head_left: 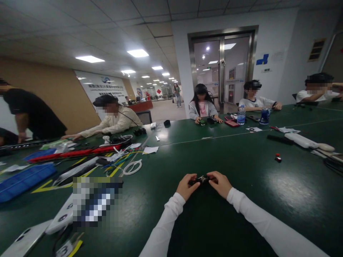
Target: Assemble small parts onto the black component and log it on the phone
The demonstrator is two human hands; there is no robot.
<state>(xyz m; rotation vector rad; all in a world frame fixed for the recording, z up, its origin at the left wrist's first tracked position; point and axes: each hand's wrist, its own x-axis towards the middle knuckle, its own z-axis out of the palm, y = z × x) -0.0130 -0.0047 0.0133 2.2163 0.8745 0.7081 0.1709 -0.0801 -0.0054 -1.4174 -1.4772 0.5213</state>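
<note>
Between my two hands is a small black object (pixel 203 179) with some lighter detail, too small to name. Its left end is pinched by the fingers and thumb of my left hand (pixel 188 186). At its other end my right hand (pixel 220 183) grips it in the same way. My fingers cover much of it, and it is just above or on the green table (pixel 209 157); I cannot tell which. To the right of my hands, apart from them, lies a small black piece with a red top (pixel 278 157).
At the left are a blue tray (pixel 28 180), a coil of white cable (pixel 132 167), loose wires and white devices (pixel 57 214). Bottles (pixel 241 116) stand at the far side. A long white device (pixel 301 140) lies at the right. Several people sit around the table.
</note>
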